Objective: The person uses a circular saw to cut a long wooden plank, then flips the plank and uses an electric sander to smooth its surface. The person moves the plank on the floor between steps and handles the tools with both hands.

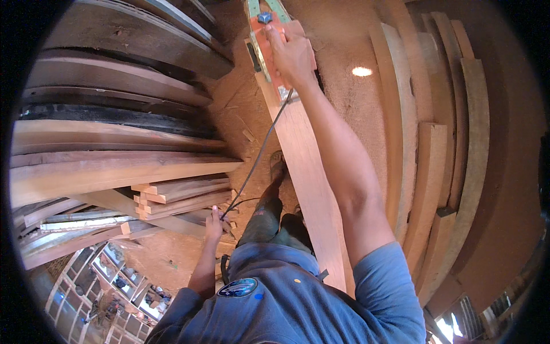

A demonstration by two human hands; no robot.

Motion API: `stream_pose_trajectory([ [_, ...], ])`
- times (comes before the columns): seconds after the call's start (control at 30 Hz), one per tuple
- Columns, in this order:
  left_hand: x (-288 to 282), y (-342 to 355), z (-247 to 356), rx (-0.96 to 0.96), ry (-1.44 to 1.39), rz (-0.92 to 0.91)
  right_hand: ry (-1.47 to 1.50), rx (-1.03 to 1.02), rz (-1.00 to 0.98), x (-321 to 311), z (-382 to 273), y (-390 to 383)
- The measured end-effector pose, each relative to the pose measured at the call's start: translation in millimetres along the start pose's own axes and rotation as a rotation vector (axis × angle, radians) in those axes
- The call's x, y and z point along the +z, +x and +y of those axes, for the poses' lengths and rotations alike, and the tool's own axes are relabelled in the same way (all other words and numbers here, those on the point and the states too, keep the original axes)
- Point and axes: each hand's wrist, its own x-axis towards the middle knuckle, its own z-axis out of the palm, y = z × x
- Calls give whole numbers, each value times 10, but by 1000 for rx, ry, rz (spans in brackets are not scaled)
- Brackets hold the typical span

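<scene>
Right hand (pixel 292 51): we grip the orange planer (pixel 268 49) on the plank (pixel 306 166) — 12 o'clock.
Left hand (pixel 215 221): clenched around the black cord (pixel 258 155) — 7 o'clock.

Orange power tool (pixel 269 51), reddish-brown plank (pixel 309 172), black cord (pixel 258 157), blue shirt (pixel 298 298).

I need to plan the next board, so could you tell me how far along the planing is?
Behind the orange power planer, the long plank looks smooth. The right hand presses the planer near the far end; the left hand holds its cord. Little plank shows beyond it.
</scene>
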Motion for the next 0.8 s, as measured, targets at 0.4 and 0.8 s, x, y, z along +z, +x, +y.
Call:
stream_pose_trajectory([
  [0.4,-190,301,-369,-26,216,-105,68,160,-77,-1219,196,-1422],
  [0.8,1311,-508,604,1175,799,-274,500,1141,1212,-3668,-77,-8074],
])
